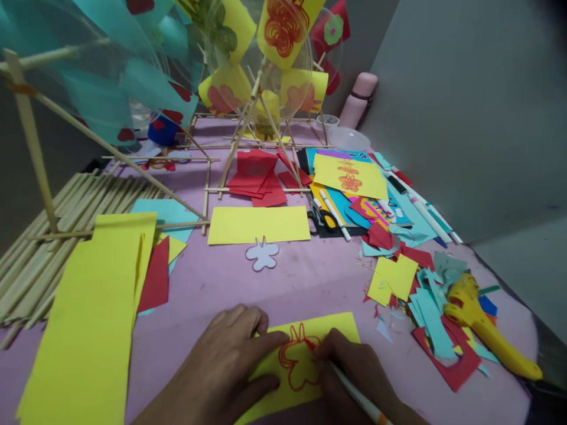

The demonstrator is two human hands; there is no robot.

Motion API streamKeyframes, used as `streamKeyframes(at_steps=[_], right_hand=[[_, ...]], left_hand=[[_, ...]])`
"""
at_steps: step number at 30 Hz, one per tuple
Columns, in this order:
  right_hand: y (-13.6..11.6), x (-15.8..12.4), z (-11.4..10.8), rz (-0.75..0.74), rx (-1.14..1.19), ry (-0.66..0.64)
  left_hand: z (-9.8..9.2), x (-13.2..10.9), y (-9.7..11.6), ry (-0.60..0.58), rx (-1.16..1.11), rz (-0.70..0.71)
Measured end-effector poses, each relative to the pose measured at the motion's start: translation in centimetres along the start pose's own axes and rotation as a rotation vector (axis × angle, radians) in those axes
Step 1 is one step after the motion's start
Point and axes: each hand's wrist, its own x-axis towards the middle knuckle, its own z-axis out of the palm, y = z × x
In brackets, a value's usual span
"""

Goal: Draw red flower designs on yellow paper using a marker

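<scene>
A yellow paper sheet [305,401] lies at the near edge of the table, bearing a red butterfly outline [301,375]. My left hand [239,360] rests flat on the sheet's left side, fingers apart and thumb near the drawing. In my right hand [349,372] is a white marker [354,392], its tip hidden by my fingers near the butterfly's upper right wing. Some red curved lines fill the left wing. Further up the table sits a pale butterfly cutout [263,254], just below another yellow paper strip [259,224].
Yellow paper strips [88,319] and wooden sticks [66,224] lie at left. Stick frames with paper pinwheels [261,77] stand behind. To the right are black scissors [325,221], several markers, paper scraps [429,313] and a yellow glue gun [482,324]. A pink bottle [358,100] stands by the wall.
</scene>
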Motion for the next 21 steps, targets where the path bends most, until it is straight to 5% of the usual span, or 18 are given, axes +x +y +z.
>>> streamKeyframes(at_steps=[21], right_hand=[[0.1,-0.05,-0.45,0.01,-0.018,-0.023]], left_hand=[[0.02,0.05,-0.07,-0.008,0.004,0.0]])
